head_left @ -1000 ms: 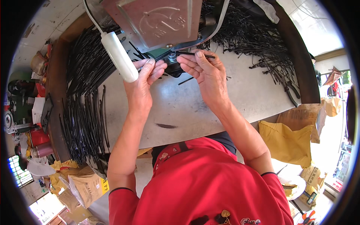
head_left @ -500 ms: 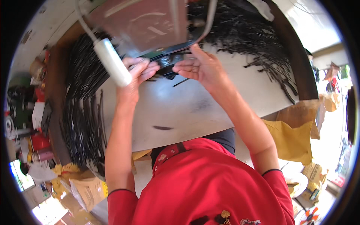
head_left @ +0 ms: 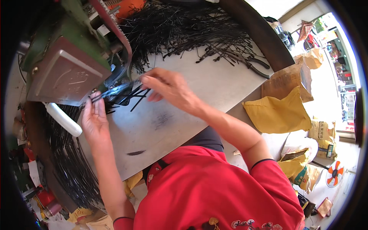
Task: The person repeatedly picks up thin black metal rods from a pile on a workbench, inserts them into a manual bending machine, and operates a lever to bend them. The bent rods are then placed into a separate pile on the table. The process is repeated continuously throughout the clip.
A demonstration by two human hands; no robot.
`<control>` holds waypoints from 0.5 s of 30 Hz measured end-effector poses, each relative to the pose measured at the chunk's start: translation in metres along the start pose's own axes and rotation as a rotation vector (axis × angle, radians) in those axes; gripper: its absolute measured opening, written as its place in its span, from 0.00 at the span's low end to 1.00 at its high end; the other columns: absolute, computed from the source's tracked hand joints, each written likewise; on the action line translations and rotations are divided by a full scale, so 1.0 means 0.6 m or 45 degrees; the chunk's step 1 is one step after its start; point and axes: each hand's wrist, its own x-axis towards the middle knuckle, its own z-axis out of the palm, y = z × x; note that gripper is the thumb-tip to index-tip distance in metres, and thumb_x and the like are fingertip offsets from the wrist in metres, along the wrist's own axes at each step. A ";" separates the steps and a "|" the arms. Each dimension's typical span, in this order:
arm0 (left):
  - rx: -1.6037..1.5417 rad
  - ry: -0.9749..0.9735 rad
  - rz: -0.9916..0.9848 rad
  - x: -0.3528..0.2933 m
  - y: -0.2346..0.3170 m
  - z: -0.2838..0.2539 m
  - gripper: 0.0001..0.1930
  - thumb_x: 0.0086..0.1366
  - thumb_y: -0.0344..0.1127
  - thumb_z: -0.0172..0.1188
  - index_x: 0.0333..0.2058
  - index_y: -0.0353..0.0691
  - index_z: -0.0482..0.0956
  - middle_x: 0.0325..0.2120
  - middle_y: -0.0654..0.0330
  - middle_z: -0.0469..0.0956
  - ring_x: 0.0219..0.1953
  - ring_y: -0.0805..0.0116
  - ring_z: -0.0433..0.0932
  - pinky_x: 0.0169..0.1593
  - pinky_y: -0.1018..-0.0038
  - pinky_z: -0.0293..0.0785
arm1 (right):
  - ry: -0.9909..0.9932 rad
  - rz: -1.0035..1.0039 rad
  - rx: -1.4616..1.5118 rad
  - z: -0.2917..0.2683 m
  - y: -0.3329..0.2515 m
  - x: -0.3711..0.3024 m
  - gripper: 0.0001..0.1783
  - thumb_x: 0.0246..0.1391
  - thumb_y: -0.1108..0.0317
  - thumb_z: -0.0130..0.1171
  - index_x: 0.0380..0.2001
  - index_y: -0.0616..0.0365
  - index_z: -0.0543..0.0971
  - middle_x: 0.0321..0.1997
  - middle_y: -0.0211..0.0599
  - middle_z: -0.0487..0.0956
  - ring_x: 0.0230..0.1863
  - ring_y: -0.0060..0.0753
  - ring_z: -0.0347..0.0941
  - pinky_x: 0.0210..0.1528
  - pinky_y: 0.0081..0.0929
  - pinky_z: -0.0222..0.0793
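My left hand (head_left: 96, 120) is raised palm-up beneath the machine's front, its fingertips pinching a thin black strip (head_left: 96, 98). Just to the right, my right hand (head_left: 168, 90) is curled with thumb and fingers together; motion smears it, and what lies in its grip cannot be made out. Between the hands, several short black strips (head_left: 136, 94) stick out by the machine's working area. The machine (head_left: 71, 73) has a green body and a brownish-red front cover. A white cylindrical handle (head_left: 63, 119) hangs from it beside my left wrist.
A large tangle of black strips (head_left: 172, 30) covers the table's far side, and more strips (head_left: 73, 161) line its left. Black-handled pliers (head_left: 255, 65) lie at the right on the metal tabletop (head_left: 172, 115). A dark raised rim (head_left: 264, 30) borders it. Yellow sacking (head_left: 278, 113) hangs beyond the right edge.
The view has swung, so the machine now appears farther left. My hands have moved apart; the right has drawn away rightward from the machine, while the left remains close under its front.
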 end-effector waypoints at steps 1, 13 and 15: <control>-0.005 0.023 0.020 -0.001 0.005 -0.010 0.11 0.66 0.30 0.54 0.44 0.30 0.73 0.42 0.51 0.79 0.45 0.65 0.79 0.51 0.74 0.76 | 0.077 -0.066 -0.309 -0.028 -0.001 -0.007 0.12 0.59 0.63 0.54 0.38 0.60 0.77 0.33 0.39 0.81 0.28 0.32 0.80 0.30 0.27 0.75; 0.220 0.041 0.004 -0.057 -0.004 0.025 0.13 0.65 0.37 0.59 0.44 0.37 0.75 0.29 0.62 0.77 0.28 0.78 0.74 0.32 0.85 0.70 | 0.385 -0.746 -2.064 -0.218 0.010 -0.013 0.11 0.45 0.75 0.53 0.34 0.50 0.75 0.33 0.33 0.70 0.34 0.33 0.74 0.27 0.32 0.71; 0.190 -0.058 -0.010 -0.059 -0.006 0.015 0.11 0.65 0.36 0.57 0.42 0.36 0.75 0.29 0.61 0.77 0.26 0.77 0.73 0.31 0.84 0.69 | 0.465 -0.953 -2.009 -0.192 0.004 -0.007 0.12 0.45 0.75 0.53 0.35 0.48 0.75 0.33 0.31 0.72 0.31 0.33 0.75 0.25 0.31 0.71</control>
